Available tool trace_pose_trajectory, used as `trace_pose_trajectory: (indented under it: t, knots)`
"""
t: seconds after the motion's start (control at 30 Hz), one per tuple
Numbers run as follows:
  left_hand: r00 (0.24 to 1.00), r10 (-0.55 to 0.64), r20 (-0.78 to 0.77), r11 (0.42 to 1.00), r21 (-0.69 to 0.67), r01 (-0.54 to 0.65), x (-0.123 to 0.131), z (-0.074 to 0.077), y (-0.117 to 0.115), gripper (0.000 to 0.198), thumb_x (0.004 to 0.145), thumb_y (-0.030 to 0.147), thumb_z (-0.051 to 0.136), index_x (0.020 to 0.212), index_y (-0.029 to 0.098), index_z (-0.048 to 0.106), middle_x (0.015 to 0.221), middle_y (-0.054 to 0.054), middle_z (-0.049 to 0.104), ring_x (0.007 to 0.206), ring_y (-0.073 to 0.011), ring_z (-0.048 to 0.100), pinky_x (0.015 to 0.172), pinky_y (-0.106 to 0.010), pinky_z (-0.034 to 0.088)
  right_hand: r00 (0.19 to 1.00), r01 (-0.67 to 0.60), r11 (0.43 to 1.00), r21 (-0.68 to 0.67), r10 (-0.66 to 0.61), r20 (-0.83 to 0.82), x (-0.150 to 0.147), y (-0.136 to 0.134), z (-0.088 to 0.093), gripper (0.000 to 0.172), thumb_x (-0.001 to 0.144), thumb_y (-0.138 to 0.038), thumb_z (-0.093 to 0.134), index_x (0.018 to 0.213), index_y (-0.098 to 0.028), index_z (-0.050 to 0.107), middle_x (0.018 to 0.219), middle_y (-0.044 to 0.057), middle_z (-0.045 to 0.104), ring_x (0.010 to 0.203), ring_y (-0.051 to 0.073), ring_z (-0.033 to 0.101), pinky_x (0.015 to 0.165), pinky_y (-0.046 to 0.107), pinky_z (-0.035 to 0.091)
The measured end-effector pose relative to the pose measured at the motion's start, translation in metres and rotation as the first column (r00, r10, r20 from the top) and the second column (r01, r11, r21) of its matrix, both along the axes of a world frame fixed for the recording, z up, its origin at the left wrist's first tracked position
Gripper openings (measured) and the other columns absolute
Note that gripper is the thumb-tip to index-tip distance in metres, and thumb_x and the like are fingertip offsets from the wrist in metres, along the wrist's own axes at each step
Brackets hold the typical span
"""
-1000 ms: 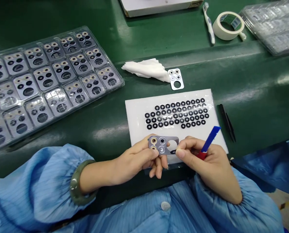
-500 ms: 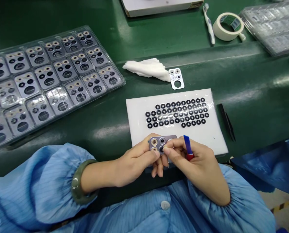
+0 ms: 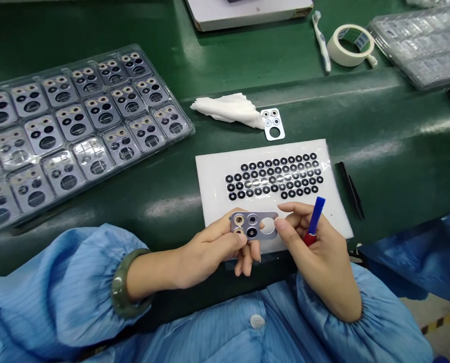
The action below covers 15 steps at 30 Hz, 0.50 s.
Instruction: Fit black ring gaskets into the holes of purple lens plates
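Grey camera-lens plate (image 3: 254, 225); blue-and-red tool (image 3: 313, 220); black rings (image 3: 273, 179) (4 rows) on white sheet (image 3: 213, 186); green bench (image 3: 379, 146).

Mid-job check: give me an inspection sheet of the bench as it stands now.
Surface: green bench, white pad near the front edge.
Job's things: grey lens plate held over the pad; black rings in rows on the pad.
Clutter: clear tray of plates at left, white cloth, spare plate, black tweezers, tape roll, toothbrush.
Grippers: left hand pinches the plate; right hand holds a blue tool, thumb at the plate's edge.
Cables: nothing seen.
Surroundings: second tray far right; white box at top.
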State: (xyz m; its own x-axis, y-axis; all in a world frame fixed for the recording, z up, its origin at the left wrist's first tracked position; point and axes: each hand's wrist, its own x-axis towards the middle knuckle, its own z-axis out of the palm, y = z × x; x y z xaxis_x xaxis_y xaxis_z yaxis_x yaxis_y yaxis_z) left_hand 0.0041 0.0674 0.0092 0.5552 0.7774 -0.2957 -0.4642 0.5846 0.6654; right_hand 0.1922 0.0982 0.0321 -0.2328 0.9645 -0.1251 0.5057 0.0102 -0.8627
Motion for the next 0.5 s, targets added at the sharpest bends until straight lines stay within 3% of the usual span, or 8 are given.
trace_pose_trajectory:
  t: [0.27, 0.33, 0.4, 0.5]
  knots:
    - [0.987, 0.015, -0.159, 0.997, 0.077, -0.003, 0.002, 0.002, -0.002, 0.029, 0.096, 0.043, 0.045, 0.1, 0.015, 0.041, 0.079, -0.001, 0.057, 0.058, -0.0068, 0.056, 0.052, -0.018, 0.044, 1.0, -0.002, 0.996, -0.089, 0.001, -0.02, 0.0, -0.001, 0.005, 0.011, 0.091, -0.03, 0.057, 0.092, -0.022, 0.064, 0.062, -0.005, 0.056, 0.052, 0.003, 0.05, 0.048, 0.009, 0.041]
    - [0.985, 0.019, -0.174, 0.995, 0.096, -0.003, 0.003, 0.001, -0.002, 0.03, 0.096, 0.044, 0.045, 0.101, 0.015, 0.041, 0.079, -0.001, 0.057, 0.057, -0.0068, 0.055, 0.051, -0.018, 0.043, 0.989, 0.063, 0.99, -0.128, -0.079, -0.126, 0.002, 0.001, 0.006, 0.017, 0.093, -0.032, 0.052, 0.093, -0.021, 0.066, 0.064, -0.004, 0.056, 0.047, 0.003, 0.047, 0.043, 0.011, 0.038]
    - [0.984, 0.024, -0.178, 0.995, 0.103, -0.006, 0.003, 0.0, -0.002, 0.029, 0.096, 0.044, 0.045, 0.101, 0.015, 0.04, 0.078, -0.001, 0.057, 0.056, -0.0068, 0.055, 0.05, -0.018, 0.043, 0.927, 0.149, 0.974, -0.169, -0.197, -0.319, 0.006, 0.004, 0.007, 0.023, 0.096, -0.033, 0.046, 0.093, -0.02, 0.065, 0.067, -0.002, 0.058, 0.044, 0.005, 0.048, 0.038, 0.014, 0.037]
    - [0.983, 0.022, -0.184, 0.994, 0.11, -0.001, 0.003, 0.001, -0.002, 0.028, 0.096, 0.043, 0.045, 0.097, 0.015, 0.04, 0.077, -0.001, 0.056, 0.055, -0.0067, 0.054, 0.05, -0.018, 0.042, 0.814, 0.204, 0.97, -0.136, -0.245, -0.527, 0.011, 0.011, 0.009, 0.035, 0.096, -0.038, 0.039, 0.088, -0.016, 0.065, 0.076, 0.005, 0.064, 0.056, 0.013, 0.06, 0.048, 0.024, 0.05]
